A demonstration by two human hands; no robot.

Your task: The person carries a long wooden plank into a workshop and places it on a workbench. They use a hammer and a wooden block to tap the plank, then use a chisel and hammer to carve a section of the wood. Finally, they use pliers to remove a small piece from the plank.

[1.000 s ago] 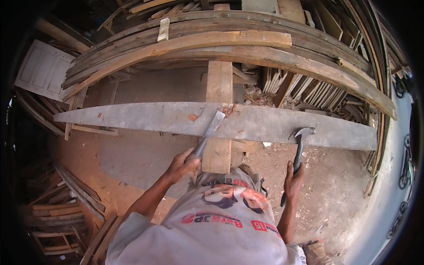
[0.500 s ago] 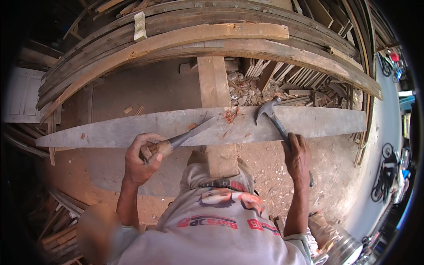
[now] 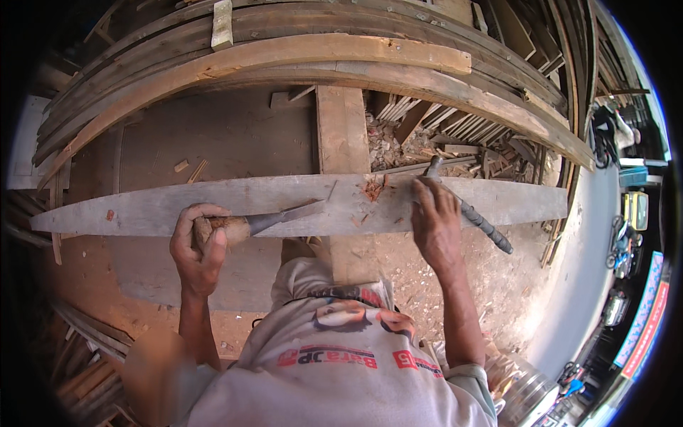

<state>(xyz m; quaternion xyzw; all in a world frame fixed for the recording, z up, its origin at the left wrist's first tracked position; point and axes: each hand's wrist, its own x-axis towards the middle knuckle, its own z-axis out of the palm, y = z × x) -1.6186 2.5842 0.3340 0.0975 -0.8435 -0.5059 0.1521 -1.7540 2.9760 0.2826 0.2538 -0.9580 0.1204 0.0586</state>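
Gripping a wooden-handled chisel [image 3: 267, 222] in the left hand [image 3: 200, 245], the person works on a long grey plank [image 3: 142, 208] that lies crosswise over an upright wooden post [image 3: 342, 128]. The left fingers are closed tight around the rounded handle. The blade lies nearly flat on the plank's face and points right, toward a chipped, reddish patch [image 3: 373, 188] near the middle of the board.

For a clean cut, it seems best to keep the blade low and in line with the grain, so that it pares thin slivers rather than digging in. The handle should be held firm and the wrist straight. The plank appears to rest loose on the post, so pressure downward as well as forward would help to stop it sliding.

Further right, the right hand [image 3: 435, 226] rests flat on the plank just beside the chipped patch, fingers together and laid over a hammer [image 3: 466, 210]. Whether they clamp the shaft cannot be told. The hammer's head lies at the plank's far edge and its dark ribbed grip sticks out past the near edge. This hand lies ahead of the blade; moving it clear of the cutting line would be safer.

Curved timber planks [image 3: 320, 53] are stacked beyond, and wood offcuts [image 3: 427, 139] litter the ground.
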